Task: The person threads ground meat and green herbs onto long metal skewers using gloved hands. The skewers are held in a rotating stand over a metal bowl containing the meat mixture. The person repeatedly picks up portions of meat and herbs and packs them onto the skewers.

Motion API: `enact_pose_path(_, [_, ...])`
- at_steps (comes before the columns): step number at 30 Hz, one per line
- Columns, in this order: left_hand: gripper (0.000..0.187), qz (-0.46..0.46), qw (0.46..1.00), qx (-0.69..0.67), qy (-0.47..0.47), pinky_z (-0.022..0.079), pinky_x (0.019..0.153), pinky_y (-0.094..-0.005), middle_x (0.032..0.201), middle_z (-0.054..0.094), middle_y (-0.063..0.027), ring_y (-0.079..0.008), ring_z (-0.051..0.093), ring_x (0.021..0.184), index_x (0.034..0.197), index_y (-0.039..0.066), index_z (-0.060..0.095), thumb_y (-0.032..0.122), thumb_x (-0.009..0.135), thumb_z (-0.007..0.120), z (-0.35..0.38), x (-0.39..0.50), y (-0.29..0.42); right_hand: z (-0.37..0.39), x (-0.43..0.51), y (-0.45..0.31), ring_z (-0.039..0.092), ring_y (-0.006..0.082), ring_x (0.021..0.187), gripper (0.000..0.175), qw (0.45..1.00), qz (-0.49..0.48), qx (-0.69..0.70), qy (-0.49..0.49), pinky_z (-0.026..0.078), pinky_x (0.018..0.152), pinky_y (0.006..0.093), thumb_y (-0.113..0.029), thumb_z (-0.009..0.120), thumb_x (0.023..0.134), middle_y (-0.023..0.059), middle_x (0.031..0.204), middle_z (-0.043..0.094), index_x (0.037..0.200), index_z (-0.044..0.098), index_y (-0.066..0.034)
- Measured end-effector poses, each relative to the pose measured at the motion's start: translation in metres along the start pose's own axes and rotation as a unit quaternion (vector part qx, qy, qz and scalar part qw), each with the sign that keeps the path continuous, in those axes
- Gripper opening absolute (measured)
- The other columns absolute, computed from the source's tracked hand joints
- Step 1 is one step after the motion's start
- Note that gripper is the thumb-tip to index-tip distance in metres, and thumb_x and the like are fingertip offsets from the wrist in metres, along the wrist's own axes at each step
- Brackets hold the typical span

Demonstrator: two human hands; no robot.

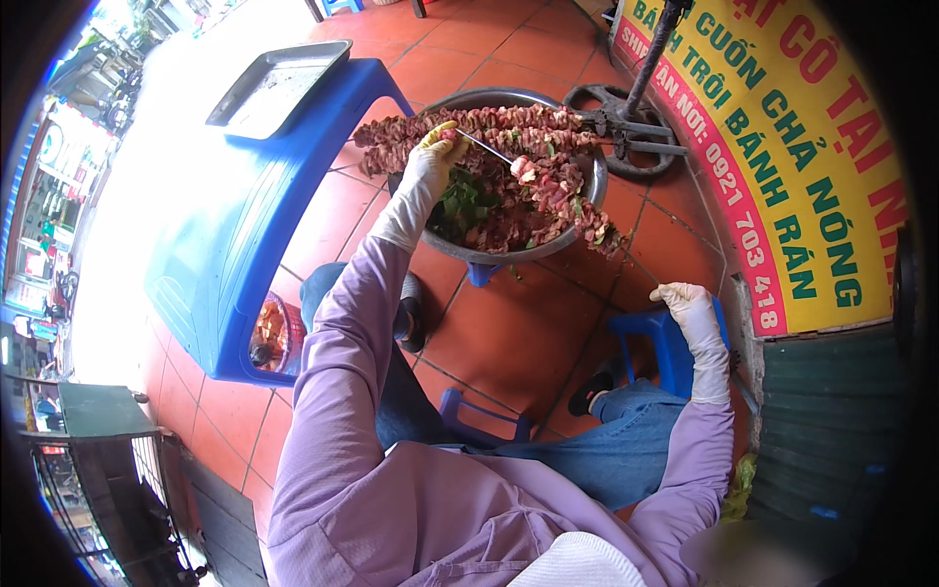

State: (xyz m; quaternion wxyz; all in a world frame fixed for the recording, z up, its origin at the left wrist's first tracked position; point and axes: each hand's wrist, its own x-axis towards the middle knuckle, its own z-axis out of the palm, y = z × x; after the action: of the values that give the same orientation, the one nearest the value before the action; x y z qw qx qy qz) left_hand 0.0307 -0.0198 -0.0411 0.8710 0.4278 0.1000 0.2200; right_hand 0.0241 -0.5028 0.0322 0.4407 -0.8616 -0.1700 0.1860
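A metal skewer (pixel 484 146) slants across a wide metal basin (pixel 603 183), threaded with folded slices of raw meat (pixel 561 197) along its lower right part. At its upper left tip, my left hand (pixel 433 158), in a whitish glove, pinches a small piece of meat. My right hand (pixel 693 312), gloved too, is at lower right with its fingers closed on the skewer's thin far end. Loose meat (pixel 506 220) and green leaves (pixel 461 202) lie in the basin. Several loaded skewers (pixel 499 119) rest across its top.
A blue plastic table (pixel 293 191) with a metal tray (pixel 277 88) stands at left, a red basket (pixel 293 330) beneath it. Blue stools (pixel 664 345) are near my legs. Beyond the basin is a metal stand with a round base (pixel 623 128), beside a yellow sign (pixel 821 169) with writing.
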Motion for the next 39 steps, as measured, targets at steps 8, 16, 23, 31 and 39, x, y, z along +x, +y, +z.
enact_pose_path(8, [0.028, 0.022, 0.999, 0.043, 0.015, 0.049, 0.096, -0.0373, 0.106, 0.064, -0.0136, -0.0249, 0.061, 0.102, 0.116, -0.002, 0.057, -0.004, 0.092, 0.045, 0.014, -0.007, 0.007, 0.002, 0.004, 0.002, 0.059, 0.0085, 0.078, 0.023, 1.000, 0.002, -0.005, -0.004, 0.045, 0.076, 0.0252, -0.021, 0.061, 0.092, 0.0024, 0.081, 0.069, 0.087, 0.071, -0.0011])
enact_pose_path(16, [0.027, 0.057, 0.992, 0.112, -0.009, 0.051, 0.093, -0.0352, 0.107, 0.064, -0.0133, -0.0241, 0.063, 0.100, 0.116, -0.001, 0.059, -0.004, 0.092, 0.047, 0.014, -0.007, 0.003, 0.001, 0.002, 0.003, 0.060, 0.0081, 0.078, 0.024, 1.000, 0.006, -0.005, -0.014, 0.046, 0.077, 0.0251, -0.022, 0.061, 0.092, 0.0027, 0.081, 0.069, 0.087, 0.071, -0.0007])
enact_pose_path(23, [0.034, 0.114, 0.972, 0.202, -0.044, 0.051, 0.091, -0.0319, 0.106, 0.064, -0.0104, -0.0187, 0.064, 0.094, 0.114, -0.004, 0.060, -0.013, 0.088, 0.042, 0.010, -0.005, -0.012, -0.001, 0.002, 0.009, 0.062, 0.0086, 0.079, 0.024, 1.000, 0.017, 0.001, -0.026, 0.047, 0.079, 0.0251, -0.021, 0.061, 0.092, 0.0039, 0.083, 0.070, 0.090, 0.070, 0.0007])
enact_pose_path(31, [0.023, 0.034, 0.998, 0.046, 0.035, 0.052, 0.085, -0.0329, 0.100, 0.065, -0.0103, -0.0212, 0.065, 0.091, 0.108, 0.000, 0.063, 0.011, 0.096, 0.047, 0.033, -0.016, 0.007, 0.003, 0.003, 0.016, 0.062, 0.0093, 0.080, 0.023, 1.000, -0.003, 0.021, -0.019, 0.047, 0.080, 0.0252, -0.020, 0.060, 0.092, 0.0048, 0.084, 0.071, 0.089, 0.071, 0.0003])
enact_pose_path(39, [0.023, -0.060, 0.989, -0.130, 0.039, 0.045, 0.092, -0.0448, 0.110, 0.060, -0.0188, -0.0301, 0.058, 0.103, 0.098, 0.001, 0.052, 0.023, 0.096, 0.045, 0.045, -0.007, 0.003, 0.006, 0.005, -0.003, 0.061, 0.0089, 0.079, 0.024, 1.000, -0.021, -0.014, 0.000, 0.047, 0.076, 0.0257, -0.022, 0.061, 0.092, 0.0036, 0.081, 0.070, 0.088, 0.071, -0.0014])
